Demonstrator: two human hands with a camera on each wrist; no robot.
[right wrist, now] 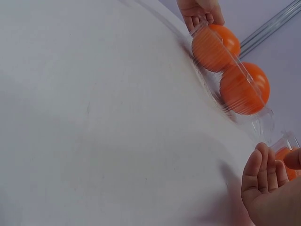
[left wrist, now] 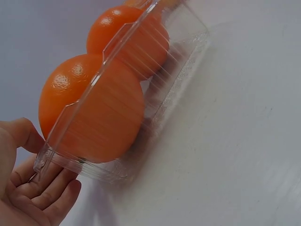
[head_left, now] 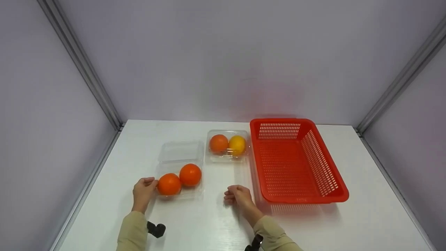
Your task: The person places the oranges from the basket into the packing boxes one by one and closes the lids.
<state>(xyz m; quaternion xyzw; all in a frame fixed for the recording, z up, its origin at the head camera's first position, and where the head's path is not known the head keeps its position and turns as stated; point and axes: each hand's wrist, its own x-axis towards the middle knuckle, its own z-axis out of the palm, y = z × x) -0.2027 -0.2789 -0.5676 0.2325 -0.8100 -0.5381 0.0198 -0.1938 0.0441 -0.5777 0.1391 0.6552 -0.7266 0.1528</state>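
Note:
My left hand (head_left: 143,191) pinches the left rim of a clear plastic clamshell box (head_left: 179,196), thumb on one side and fingers below. The lid (head_left: 182,151) of this box lies folded back, away from me. Two oranges sit inside: one orange (head_left: 169,184) is beside my left fingers, and a second orange (head_left: 190,175) touches it on the right. Above the table, between this box and a red basket (head_left: 263,167), hovers my right hand (head_left: 240,198). Its fingers (right wrist: 263,169) are loosely bent and hold nothing.
Behind, another clear box (head_left: 228,158) holds an orange-coloured fruit (head_left: 218,143) and a yellow fruit (head_left: 237,144). It stands close to the red basket's left side. The white table (head_left: 216,226) is bounded by pale walls at the left, back and right.

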